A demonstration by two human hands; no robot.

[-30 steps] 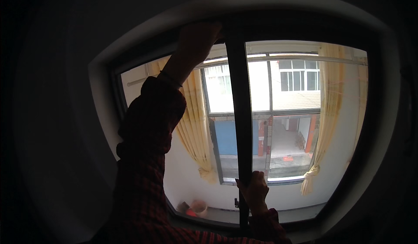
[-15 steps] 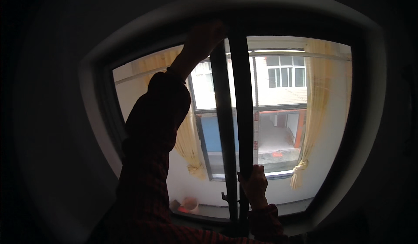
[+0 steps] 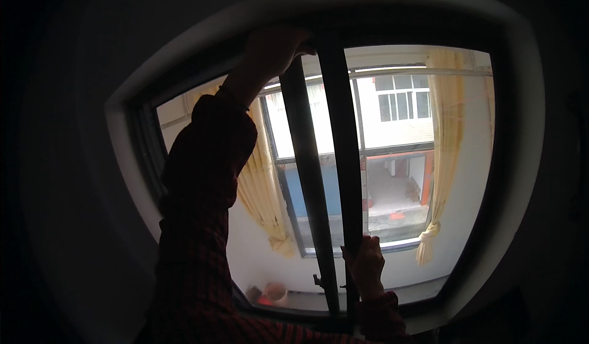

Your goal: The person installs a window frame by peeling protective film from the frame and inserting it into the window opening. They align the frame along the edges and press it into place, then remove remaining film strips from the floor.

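Note:
Two dark upright frame bars of a window stand in front of me, a left bar (image 3: 310, 154) and a right bar (image 3: 343, 141), with a narrow bright gap between them. High up, my left hand (image 3: 273, 53) reaches across to the top of the left bar, its fingers curled over the frame and partly lost in shadow. Lower down, my right hand (image 3: 368, 264) is closed around the edge of the right bar. A small dark latch (image 3: 318, 281) sticks out from the left bar near the bottom.
A pale wall recess (image 3: 529, 129) surrounds the window. Beyond the glass are a tied yellow curtain on the right (image 3: 446, 141), another yellow curtain on the left (image 3: 261, 191) and a building. A round pinkish container (image 3: 276, 292) shows low on the left.
The gap between the two bars has widened as the left bar shifted left. My left hand moved slightly left with it, while my right hand keeps its hold on the right bar.

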